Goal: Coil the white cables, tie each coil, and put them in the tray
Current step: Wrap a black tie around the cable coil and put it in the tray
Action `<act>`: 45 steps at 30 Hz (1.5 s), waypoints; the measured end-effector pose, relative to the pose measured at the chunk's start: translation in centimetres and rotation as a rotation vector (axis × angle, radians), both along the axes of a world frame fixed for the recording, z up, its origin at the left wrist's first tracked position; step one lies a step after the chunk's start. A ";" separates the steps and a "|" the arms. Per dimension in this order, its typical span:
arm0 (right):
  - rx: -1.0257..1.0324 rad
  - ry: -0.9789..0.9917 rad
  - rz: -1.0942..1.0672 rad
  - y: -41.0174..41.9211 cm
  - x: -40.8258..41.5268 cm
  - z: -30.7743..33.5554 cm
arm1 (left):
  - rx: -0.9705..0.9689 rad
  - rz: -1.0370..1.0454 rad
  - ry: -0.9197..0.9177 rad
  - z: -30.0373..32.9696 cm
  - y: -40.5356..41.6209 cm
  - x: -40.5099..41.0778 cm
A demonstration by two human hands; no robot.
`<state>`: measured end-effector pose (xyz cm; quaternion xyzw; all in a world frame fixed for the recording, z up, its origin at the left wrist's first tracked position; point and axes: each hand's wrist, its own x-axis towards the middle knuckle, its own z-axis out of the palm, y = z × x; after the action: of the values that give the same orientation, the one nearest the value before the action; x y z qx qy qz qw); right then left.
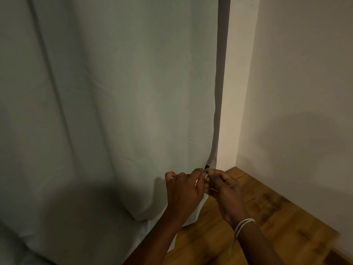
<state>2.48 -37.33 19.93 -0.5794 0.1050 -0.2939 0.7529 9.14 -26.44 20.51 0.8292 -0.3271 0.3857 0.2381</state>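
**Both hands pinch a small white piece in front of a pale curtain**

A pale grey-green curtain [107, 104] fills most of the view, hanging in long soft folds from the top edge down past the hands. Its right edge falls beside a narrow strip of cream wall [227, 115]; a second wall [298, 83] turns the corner and runs along the right side, with a faint shadow across it. Below that corner lies a wooden desk [267, 222], its brown planks marked with darker patches, and the curtain's lower folds drape over the desk's left part.

The two forearms come up from the bottom edge and meet just in front of the curtain's right edge. The left hand [184, 190] has its fingers curled in, thumb and forefinger closed together at the tip. The right hand [223, 188] faces it, fingers likewise bent, its fingertips touching those of the left. Between them small white bits show, probably part of a white cable [196, 182], pinched by both hands; most of it is hidden by the fingers, so its shape and length cannot be told. A thin white band [243, 224] wraps in several turns around the right wrist.
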 end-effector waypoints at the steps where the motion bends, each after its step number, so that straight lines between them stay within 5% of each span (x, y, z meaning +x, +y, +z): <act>1: -0.008 0.002 0.001 0.1 0.0 0.0 | 0.011 -0.005 -0.002 0.0 0.1 0.0; 9: -0.183 0.022 -0.048 0.3 0.1 0.1 | -0.005 0.011 -0.055 -0.1 0.7 0.3; 20: -0.168 -0.014 -0.039 0.6 0.5 0.2 | 0.032 0.000 -0.024 -0.4 0.7 0.6; 38: -0.304 -0.001 0.037 -1.4 0.5 0.5 | -0.021 -0.148 0.121 -1.0 1.2 1.8; 45: -0.277 -0.007 0.122 -2.3 0.3 0.8 | -0.106 -0.315 0.326 -1.2 1.1 2.5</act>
<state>2.82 -39.61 20.76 -0.6819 0.0255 -0.2610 0.6828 11.65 -25.37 19.28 0.8056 -0.3888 0.2214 0.3884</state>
